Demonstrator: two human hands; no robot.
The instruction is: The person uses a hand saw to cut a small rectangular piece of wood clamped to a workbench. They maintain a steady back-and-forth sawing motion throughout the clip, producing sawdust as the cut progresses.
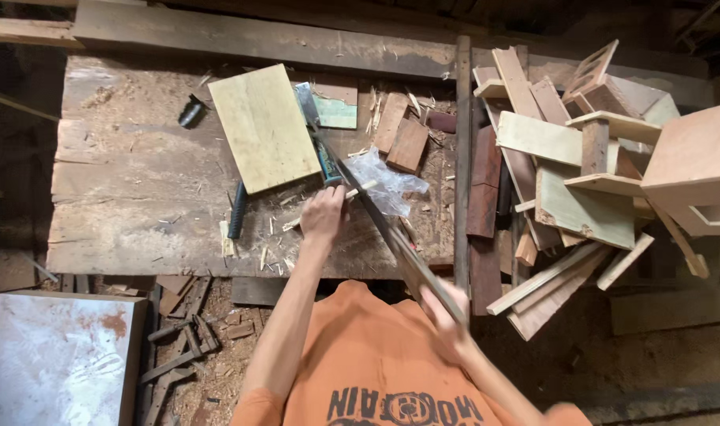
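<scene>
I see a long, dark, flat metal blade [391, 237] running diagonally over the workbench, and a thin pale wooden stick [328, 207] lying across beneath it, near the crumpled clear plastic.

L hand [323, 213] pins thin stick [328, 207]; R hand [446, 315] grips long blade [391, 237], prob. saw.
</scene>
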